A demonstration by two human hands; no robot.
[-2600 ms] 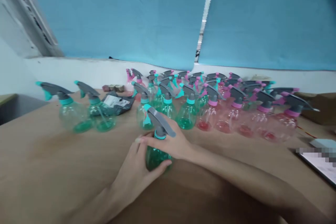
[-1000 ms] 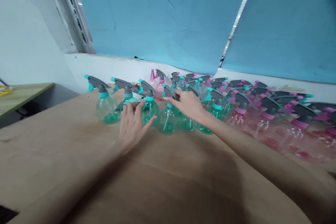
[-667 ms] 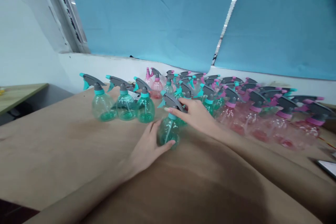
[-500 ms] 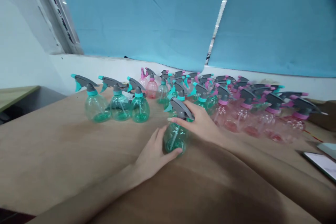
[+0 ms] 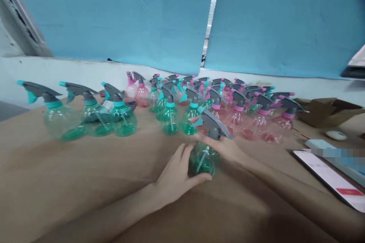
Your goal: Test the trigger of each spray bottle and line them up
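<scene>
A green spray bottle [image 5: 203,158] with a grey trigger head stands on the brown table [image 5: 85,174] in front of me. My left hand [image 5: 178,176] cups its round body from the left, thumb under the front. My right hand [image 5: 225,148] is wrapped round the neck, just below the trigger head. Behind it stands a crowd of green spray bottles [image 5: 171,115] and pink spray bottles [image 5: 256,119].
Three green bottles [image 5: 94,115] stand in a row at the left. A phone or tablet [image 5: 327,176] lies at the right near a white mouse [image 5: 336,135] and a crumpled brown bag [image 5: 327,112]. Blue sheeting [image 5: 142,19] covers the wall behind.
Both hands pulled one green bottle out of the crowd and drew it toward me and to the right. My view swung right, so the row of three now sits further left.
</scene>
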